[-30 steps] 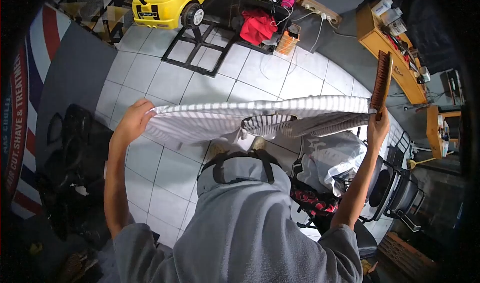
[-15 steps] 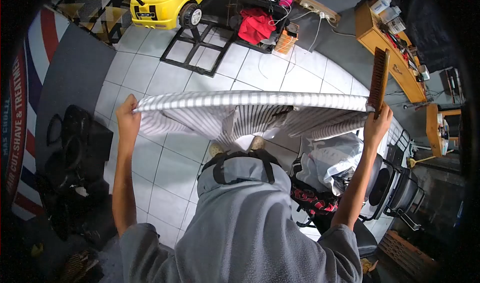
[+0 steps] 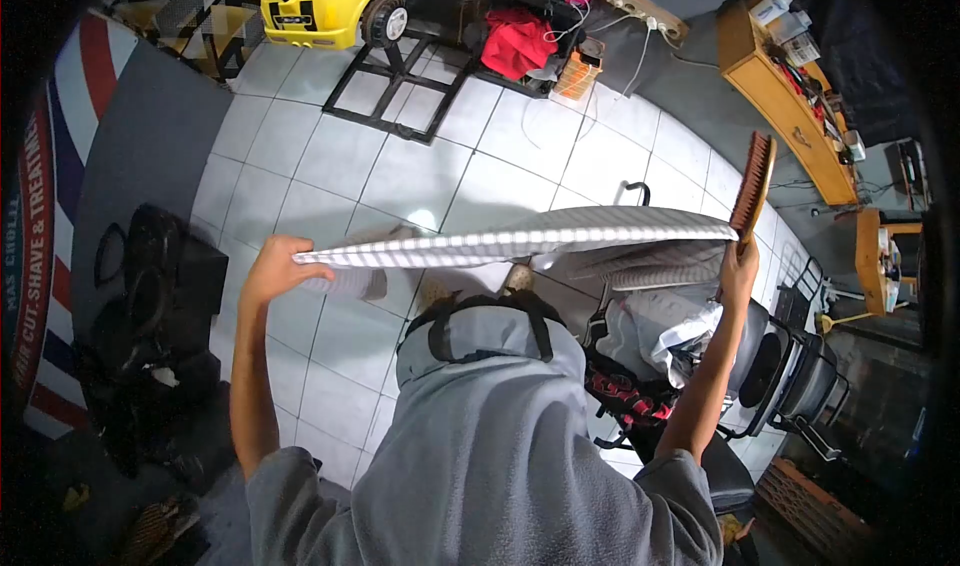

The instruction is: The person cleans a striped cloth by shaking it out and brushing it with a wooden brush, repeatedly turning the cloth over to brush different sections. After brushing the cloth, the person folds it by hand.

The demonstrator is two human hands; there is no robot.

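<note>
A white and grey striped cloth (image 3: 520, 234) is stretched across the view between my two hands, its lower part hanging in folds towards the right. My left hand (image 3: 282, 268) pinches the cloth's left corner between thumb and fingers. At the other end, my right hand (image 3: 738, 266) is closed round the right corner and also holds a brush (image 3: 752, 188) with brown bristles, which points up and away from me. Behind the cloth, the tips of my shoes show on the tiles.
White floor tiles (image 3: 500, 191) lie beneath. A black metal frame (image 3: 385, 91) and a yellow toy car (image 3: 325, 11) are ahead. At the right stand a wooden drawer unit (image 3: 785, 116) and a black chair (image 3: 800, 376), with a plastic bag (image 3: 660, 326) nearby. Dark seats (image 3: 150, 306) stand left.
The cloth's left end has moved down and inward with my left hand, and its middle billows differently. My right hand and the brush have dropped slightly. A dark hooked object now shows behind the cloth.
</note>
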